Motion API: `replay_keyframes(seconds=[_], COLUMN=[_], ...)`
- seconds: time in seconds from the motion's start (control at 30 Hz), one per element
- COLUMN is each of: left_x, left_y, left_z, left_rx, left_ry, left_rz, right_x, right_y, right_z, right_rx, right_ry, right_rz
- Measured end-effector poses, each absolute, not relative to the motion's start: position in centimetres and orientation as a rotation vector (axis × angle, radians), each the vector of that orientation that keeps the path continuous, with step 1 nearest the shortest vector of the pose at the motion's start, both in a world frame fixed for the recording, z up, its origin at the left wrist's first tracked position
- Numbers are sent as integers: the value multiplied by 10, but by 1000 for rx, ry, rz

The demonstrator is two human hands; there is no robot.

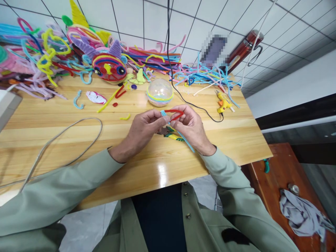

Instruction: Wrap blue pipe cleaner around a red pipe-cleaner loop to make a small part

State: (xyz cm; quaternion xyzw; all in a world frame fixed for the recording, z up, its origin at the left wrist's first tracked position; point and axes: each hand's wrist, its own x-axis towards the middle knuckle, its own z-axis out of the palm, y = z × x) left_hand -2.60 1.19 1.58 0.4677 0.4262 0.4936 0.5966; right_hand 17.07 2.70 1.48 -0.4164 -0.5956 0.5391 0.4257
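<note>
My left hand (147,126) pinches one end of a red pipe cleaner (179,112) and a blue pipe cleaner (187,141) where the two meet. Fingers of my right hand (191,126) close on the bent red piece. The red one curves in a loop between my hands, while the blue one slants down under my right hand. Green-and-yellow pliers (174,135) lie on the table just beneath, partly covered by my hands. Beyond my fingers sits a clear plastic ball (160,91) with yellow and blue bands round it.
A decorated pipe-cleaner ball figure (109,68) stands at the back among heaps of pipe cleaners (207,75). On the right lies a yellow glue gun (223,102) with a black cord (194,104). A grey cable (101,127) loops on the left; a red flask (243,50) leans behind.
</note>
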Motion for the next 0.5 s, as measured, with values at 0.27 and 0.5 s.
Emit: replay_keyframes(seconds=[0.27, 0.5], left_x=[-25, -23], left_y=[11, 6], left_z=[15, 19], left_rx=[1125, 1119], left_ry=[952, 976], left_rz=[1140, 1155], right_x=[171, 173], right_y=[25, 26], right_z=[17, 17], right_rx=[-1022, -1021], right_ry=[-1465, -1481], right_rz=[1358, 1393])
